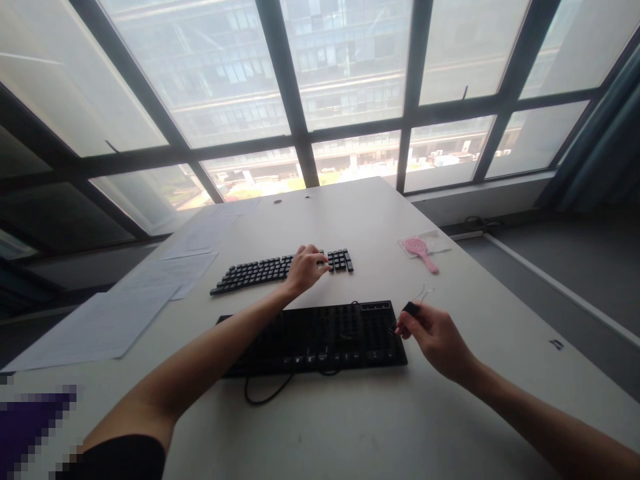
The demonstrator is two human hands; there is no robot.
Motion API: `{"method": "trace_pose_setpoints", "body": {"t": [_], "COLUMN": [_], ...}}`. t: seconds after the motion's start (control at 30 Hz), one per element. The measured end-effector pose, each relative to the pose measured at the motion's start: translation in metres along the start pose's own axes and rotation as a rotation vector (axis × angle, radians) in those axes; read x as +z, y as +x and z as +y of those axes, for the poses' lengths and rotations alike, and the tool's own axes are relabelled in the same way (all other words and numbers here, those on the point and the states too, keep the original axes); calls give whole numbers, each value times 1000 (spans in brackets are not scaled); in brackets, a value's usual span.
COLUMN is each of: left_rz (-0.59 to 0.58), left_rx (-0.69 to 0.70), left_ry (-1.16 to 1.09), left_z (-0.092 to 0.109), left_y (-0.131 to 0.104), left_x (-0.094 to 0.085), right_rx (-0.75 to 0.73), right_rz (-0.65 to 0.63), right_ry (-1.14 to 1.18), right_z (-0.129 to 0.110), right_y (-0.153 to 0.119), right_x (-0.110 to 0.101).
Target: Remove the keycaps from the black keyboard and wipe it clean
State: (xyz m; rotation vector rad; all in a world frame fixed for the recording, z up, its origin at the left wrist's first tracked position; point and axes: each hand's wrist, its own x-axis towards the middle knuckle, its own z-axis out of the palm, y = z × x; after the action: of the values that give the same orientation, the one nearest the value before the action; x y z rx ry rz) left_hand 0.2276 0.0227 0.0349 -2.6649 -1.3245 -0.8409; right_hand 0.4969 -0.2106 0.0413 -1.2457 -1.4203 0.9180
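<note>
A black keyboard base, with most of its keycaps off and a row still on along its near edge, lies in front of me on the white table. Beyond it, loose black keycaps are laid out in keyboard order. My left hand is over the right part of those keycaps, its thumb and fingertips pinched together; whatever is between them is too small to name. At the base's right edge, my right hand grips a small black keycap puller with thin wire loops pointing away.
White papers cover the table's left side. A pink hairbrush lies on a clear plastic bag at the right. A small dark item sits near the right edge. A cable loops out at the front of the base. Windows rise behind.
</note>
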Motion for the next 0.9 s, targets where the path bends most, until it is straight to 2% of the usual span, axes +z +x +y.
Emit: {"method": "trace_pose_setpoints", "body": {"t": [0.33,0.57,0.67,0.9], "left_rz": [-60,6,-15,-83], "left_rx": [34,80,113,118], "left_ry": [16,14,27,17], "left_z": [-1,-5,-5,1], "left_y": [-1,-5,-7,-3], "left_x": [5,-11,-16,-3], "right_rx": [9,17,26,11], "right_rz": [-6,-14,-21,-22], "right_ry": [-9,-24,-31,-36], "right_z": [-1,2,6,4], "right_y": [1,1,1,0], "right_x": [1,0,2,6]}}
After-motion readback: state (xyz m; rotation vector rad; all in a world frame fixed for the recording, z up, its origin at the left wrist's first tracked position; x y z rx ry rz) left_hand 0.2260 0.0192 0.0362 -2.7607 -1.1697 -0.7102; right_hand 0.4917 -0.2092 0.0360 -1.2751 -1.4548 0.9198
